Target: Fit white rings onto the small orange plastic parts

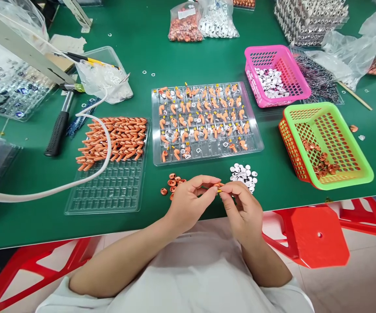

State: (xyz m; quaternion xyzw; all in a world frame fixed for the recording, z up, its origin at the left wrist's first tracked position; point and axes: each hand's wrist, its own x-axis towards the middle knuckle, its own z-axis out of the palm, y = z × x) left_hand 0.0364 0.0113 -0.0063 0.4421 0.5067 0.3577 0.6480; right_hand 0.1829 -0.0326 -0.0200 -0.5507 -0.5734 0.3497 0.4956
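At the near edge of the counter, the left hand and right hand both pinch an orange part, directly between their fingertips, which hide its long axis; neither hand is clearly nearer.

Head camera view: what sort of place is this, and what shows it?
Probably an assembly workshop: the middle clear tray holds orange pieces, a pink basket holds white discs, and a hammer lies on the green worktop.
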